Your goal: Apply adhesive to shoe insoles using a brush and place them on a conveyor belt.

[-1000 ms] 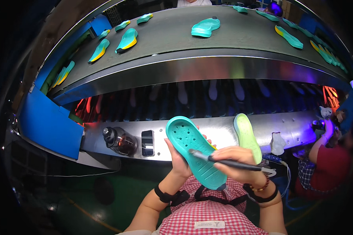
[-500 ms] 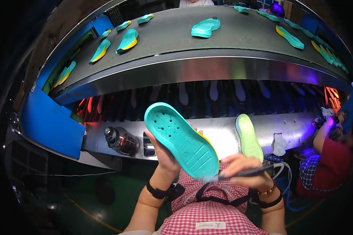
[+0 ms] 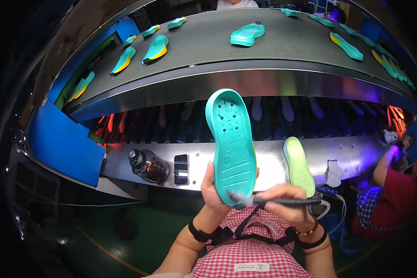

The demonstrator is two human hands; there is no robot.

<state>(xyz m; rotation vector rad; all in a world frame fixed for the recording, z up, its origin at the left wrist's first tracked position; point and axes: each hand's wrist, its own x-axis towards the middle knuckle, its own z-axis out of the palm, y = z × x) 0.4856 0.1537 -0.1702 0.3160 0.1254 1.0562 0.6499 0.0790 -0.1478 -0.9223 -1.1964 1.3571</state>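
Note:
My left hand (image 3: 212,192) is closed round the near end of a turquoise shoe sole (image 3: 231,139), thumb along its left edge and fingertips showing at the right. The sole stands nearly upright in front of me, its holed end pointing away and a thin yellow strip along its right side. In my right hand (image 3: 288,214) is a brush with a black handle (image 3: 306,202). Its pale bristles lie at the near end of the sole's inner face, blurred, apparently touching it. A pale green sole (image 3: 300,169) rests on the metal ledge (image 3: 269,157) beyond my right hand.
A dark conveyor belt (image 3: 199,46) carrying several turquoise and yellow soles crosses the far side. On the ledge are a dark bottle (image 3: 149,167), a phone (image 3: 181,169) and a crumpled white piece (image 3: 333,173). A co-worker's arm (image 3: 382,164) reaches in at right.
My left hand has swung the sole from a leftward tilt to nearly upright and moved it right. The brush has gone from the sole's lower edge onto its inner face. The view has shifted slightly.

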